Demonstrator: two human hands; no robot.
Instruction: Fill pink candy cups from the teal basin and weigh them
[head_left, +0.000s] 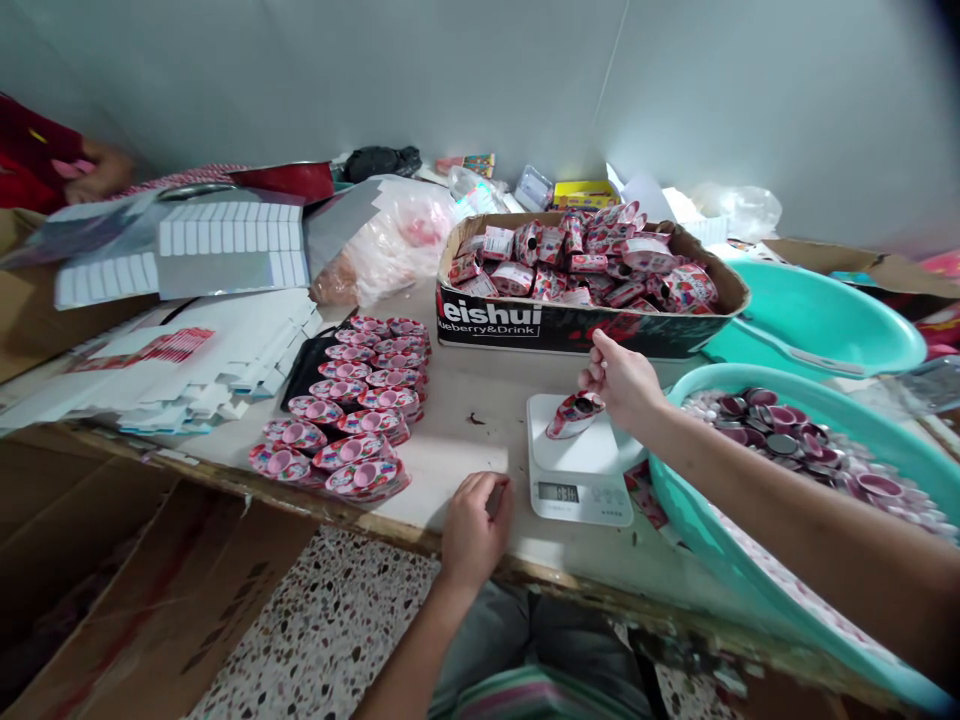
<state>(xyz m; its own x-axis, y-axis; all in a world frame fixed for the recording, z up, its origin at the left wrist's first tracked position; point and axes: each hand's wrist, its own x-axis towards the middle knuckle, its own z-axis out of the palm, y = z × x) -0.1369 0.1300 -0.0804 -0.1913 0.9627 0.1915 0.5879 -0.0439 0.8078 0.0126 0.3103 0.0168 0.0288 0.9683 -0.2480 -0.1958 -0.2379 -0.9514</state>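
Note:
A white digital scale (585, 505) stands on the table before me, its display lit. On its plate lies a small pink printed carton (574, 414), its dark opening facing up. My right hand (624, 380) hovers just above and beside that carton, fingers closed in a pinch; what they hold, if anything, is hidden. Near the table's front edge my left hand (475, 525) rests with loosely bent fingers, thumb apart, holding nothing. To its left, several filled pink cartons (351, 450) stand in rows, each with a round pink piece in its top.
A cardboard box (491, 328) heaped with pink cartons sits behind the scale. At right is a turquoise basin (679, 480) with small white pieces and round pink-and-dark ones. Another turquoise basin (840, 310) lies behind. Flat white cartons (195, 370) are stacked left. Another person's hand (101, 172) shows far left.

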